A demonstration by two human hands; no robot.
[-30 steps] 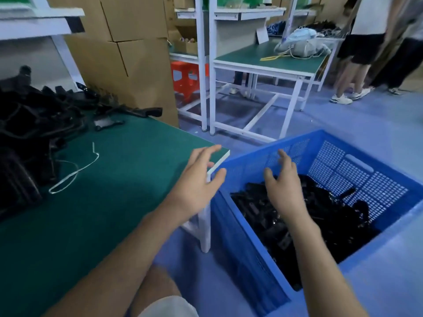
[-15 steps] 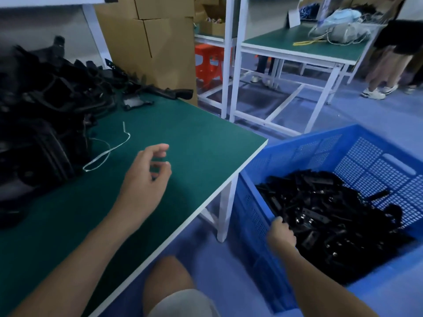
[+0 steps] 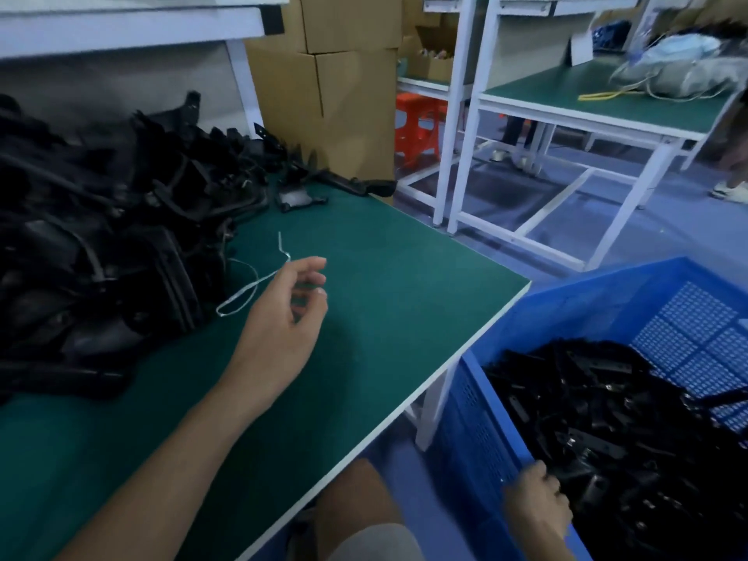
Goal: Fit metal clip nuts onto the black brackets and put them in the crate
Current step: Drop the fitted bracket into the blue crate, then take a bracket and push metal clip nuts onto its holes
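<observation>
The left hand (image 3: 283, 317) hovered half-open, empty, over the bare table (image 3: 404, 277); the right hand (image 3: 534, 504) gripped the one crate's (image 3: 566, 309) near rim.

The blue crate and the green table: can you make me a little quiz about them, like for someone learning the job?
1. True or false: the blue crate sits on top of the green table.
2. Which hand touches the crate's near rim: A) left hand B) right hand?
3. Fill in: the thin white loop lies beside the pile of black ____ on the table.

Key: 1 false, the crate stands lower, beside the table. 2 B. 3 brackets.
</observation>
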